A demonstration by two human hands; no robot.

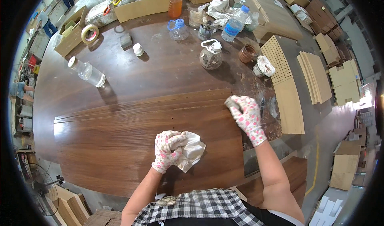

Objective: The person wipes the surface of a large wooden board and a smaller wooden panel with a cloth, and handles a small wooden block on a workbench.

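Note:
My left hand (pixel 168 149), in a white glove with pink dots, is closed on a crumpled white cloth (pixel 191 151). The cloth rests on a dark brown wood-grain panel (pixel 108 150) lying in front of me. At the panel's far right corner is my right hand (pixel 247 116), gloved alike. Its fingers are curled together with greyish tips, and what they pinch, if anything, cannot be made out. Narrow grooved lines (pixel 184 98) run along the panel's far edge, ending close to the right fingertips.
A clear bottle (pixel 87 72) stands at the left, a handled jug (pixel 211 57) and brown jar (pixel 247 53) farther right. Tape (pixel 90 33), a small white-capped container (pixel 138 49), a blue-labelled bottle (pixel 235 24) and an orange-liquid bottle (pixel 175 3) stand behind. Cardboard (pixel 294 106) borders the right.

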